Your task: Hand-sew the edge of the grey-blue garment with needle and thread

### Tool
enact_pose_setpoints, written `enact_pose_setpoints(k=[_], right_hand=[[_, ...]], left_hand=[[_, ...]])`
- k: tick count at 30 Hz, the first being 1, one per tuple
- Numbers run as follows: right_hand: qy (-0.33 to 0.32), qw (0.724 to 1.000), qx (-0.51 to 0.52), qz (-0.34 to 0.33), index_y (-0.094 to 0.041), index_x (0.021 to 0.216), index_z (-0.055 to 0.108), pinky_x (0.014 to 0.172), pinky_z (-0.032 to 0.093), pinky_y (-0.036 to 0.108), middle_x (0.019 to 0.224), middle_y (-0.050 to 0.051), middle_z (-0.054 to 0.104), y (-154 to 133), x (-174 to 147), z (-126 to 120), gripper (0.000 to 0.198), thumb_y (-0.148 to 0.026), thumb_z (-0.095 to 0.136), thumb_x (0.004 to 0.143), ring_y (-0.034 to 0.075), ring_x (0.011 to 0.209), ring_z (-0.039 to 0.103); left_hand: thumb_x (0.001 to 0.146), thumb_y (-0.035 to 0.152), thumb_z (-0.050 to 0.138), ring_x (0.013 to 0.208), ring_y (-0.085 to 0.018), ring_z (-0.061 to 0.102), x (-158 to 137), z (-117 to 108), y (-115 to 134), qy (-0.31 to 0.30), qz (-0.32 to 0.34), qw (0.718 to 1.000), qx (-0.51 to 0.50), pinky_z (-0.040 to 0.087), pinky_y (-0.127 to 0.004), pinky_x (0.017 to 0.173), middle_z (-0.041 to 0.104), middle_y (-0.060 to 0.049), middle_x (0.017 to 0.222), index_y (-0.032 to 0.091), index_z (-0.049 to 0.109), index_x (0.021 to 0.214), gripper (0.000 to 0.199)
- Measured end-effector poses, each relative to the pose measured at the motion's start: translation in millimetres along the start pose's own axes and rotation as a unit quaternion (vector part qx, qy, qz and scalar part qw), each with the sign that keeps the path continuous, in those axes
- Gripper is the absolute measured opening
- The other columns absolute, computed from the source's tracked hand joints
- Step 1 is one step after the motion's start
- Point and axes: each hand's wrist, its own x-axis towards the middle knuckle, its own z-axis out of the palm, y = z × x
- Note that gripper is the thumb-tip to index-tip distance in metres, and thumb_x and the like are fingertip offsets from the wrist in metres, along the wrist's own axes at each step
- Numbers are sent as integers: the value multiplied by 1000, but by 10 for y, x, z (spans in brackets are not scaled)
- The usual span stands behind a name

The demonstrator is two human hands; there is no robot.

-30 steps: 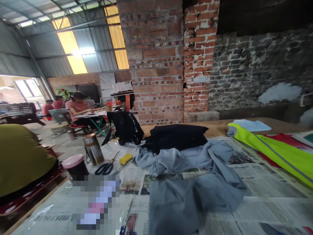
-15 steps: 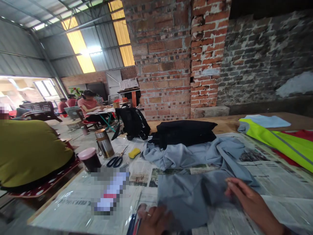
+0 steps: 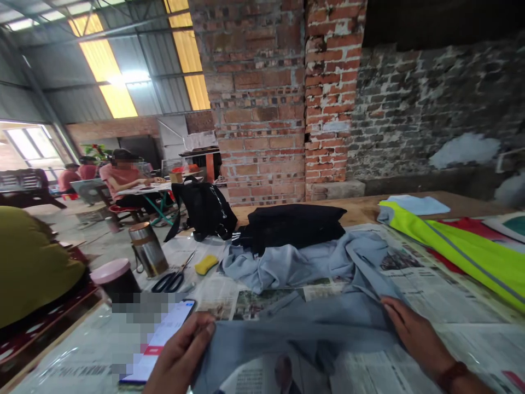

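Observation:
A length of grey cloth [image 3: 287, 332] is stretched between my two hands, just over the newspaper-covered table [image 3: 430, 290]. My left hand [image 3: 186, 345] pinches its near left corner, thumb against fingers. On the other side, my right hand [image 3: 410, 328] grips the cloth's right part. More of this grey cloth lies bunched behind, reaching toward the black folded cloth [image 3: 297, 223]. A phone [image 3: 164, 339], partly blurred out, lies to the left of my left hand with its screen lit.
Scissors [image 3: 174, 276], a yellow sponge [image 3: 206, 265], a steel flask [image 3: 148, 249] and a pink-lidded jar [image 3: 117, 276] stand or lie at the left. A black backpack [image 3: 200, 210] sits behind. Neon yellow cloth [image 3: 455, 241] lies right. A person in an olive top [image 3: 33, 262] sits left.
My left hand has lifted the near left corner of the grey cloth, and the cloth now hangs taut between both hands. The view has turned slightly right.

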Motion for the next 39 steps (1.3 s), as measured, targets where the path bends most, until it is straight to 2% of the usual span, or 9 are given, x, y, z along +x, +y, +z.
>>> enact_pose_setpoints(k=[4,8,12,14,16,19,23,30,39], right_hand=[[3,1000,11,7,-19,97,58,84,48,32,101,6,64,7,20,36,37,-44,35,82,20,93,61],[12,998,57,37,-19,97,59,75,50,27,90,6,66,-52,10,-89,37,-46,39,81,18,81,63],[13,986,131,100,-17,101,54,60,50,22,72,4,64,-225,-79,-285,39,-48,40,81,15,61,61],[1,980,171,99,-18,103,52,58,49,21,73,4,64,-388,-152,-311,39,-48,40,82,13,57,60],[-29,977,198,79,-19,103,50,52,48,19,70,2,62,-591,-236,-268,37,-48,39,83,11,49,56],[-87,974,207,21,-21,102,52,47,45,17,64,0,59,-897,-351,-129,33,-45,37,85,10,46,53],[-117,975,177,-66,-22,97,56,65,48,17,81,3,64,-1164,-390,18,27,-38,37,87,12,72,61],[-184,958,116,-186,-24,88,62,70,49,22,84,3,64,-1219,-240,122,27,-32,36,88,14,77,61],[-161,964,117,-178,-22,95,61,72,49,24,86,5,64,-1086,-233,279,31,-34,32,89,15,81,61]], left_hand=[[78,46,44,59,-13,48,306,103,-271,1,19,993,119,41,-22,53,51,0,62,16,51,68,32],[80,29,40,77,-19,57,484,202,-567,58,125,938,319,44,-31,72,61,-6,81,17,57,79,21],[80,20,42,102,-24,52,357,481,-327,160,297,868,363,41,-41,87,56,-10,111,20,59,100,27],[80,18,43,103,-21,51,264,765,-76,113,370,860,334,41,-37,88,55,-9,112,20,58,101,26],[77,17,49,102,-19,51,230,1104,127,7,389,866,315,40,-34,88,57,-6,109,22,59,101,26],[67,17,60,93,-20,54,328,1561,204,-93,387,875,277,40,-34,83,60,-3,105,23,62,93,26],[67,15,58,79,-16,56,546,1870,29,-193,349,884,243,41,-27,76,64,-2,78,20,67,79,16],[67,10,54,69,-13,56,611,1821,-64,-199,274,929,150,42,-20,64,65,-2,67,18,70,73,19],[69,12,54,64,-12,56,603,1789,-117,-175,193,957,124,39,-20,59,63,-3,66,14,70,70,16]])
